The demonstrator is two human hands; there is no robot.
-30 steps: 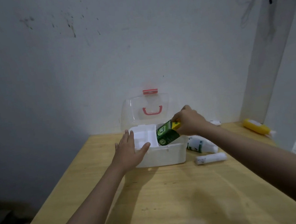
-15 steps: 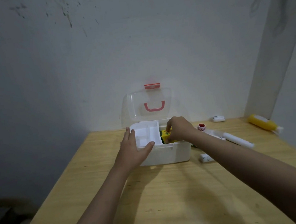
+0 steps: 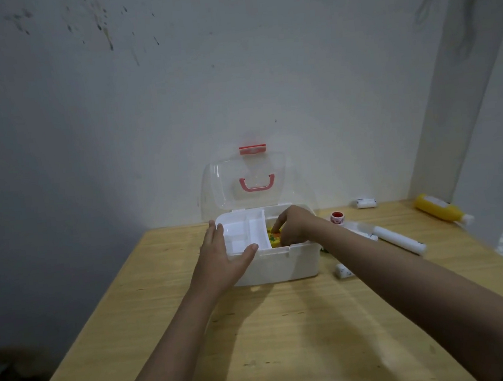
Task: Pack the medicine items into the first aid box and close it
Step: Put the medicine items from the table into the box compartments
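- Box (image 3: 277,264) sits on counter (image 3: 289,340) against the wall, clear lid (image 3: 244,181) upright, open.
- Left hand (image 3: 223,260) grip spread: fingers straight along box's left side, thumb on front rim.
- Right hand (image 3: 293,224) reaches into right compartment, fingers curled down on yellow-green carton (image 3: 275,239); can't tell if grip pinches it.
- White tray (image 3: 245,231) fills left half of box.
- Outside, right of box: red-capped jar (image 3: 337,217), white tube (image 3: 399,239), small roll (image 3: 343,271), another roll (image 3: 366,203), yellow bottle (image 3: 438,210).
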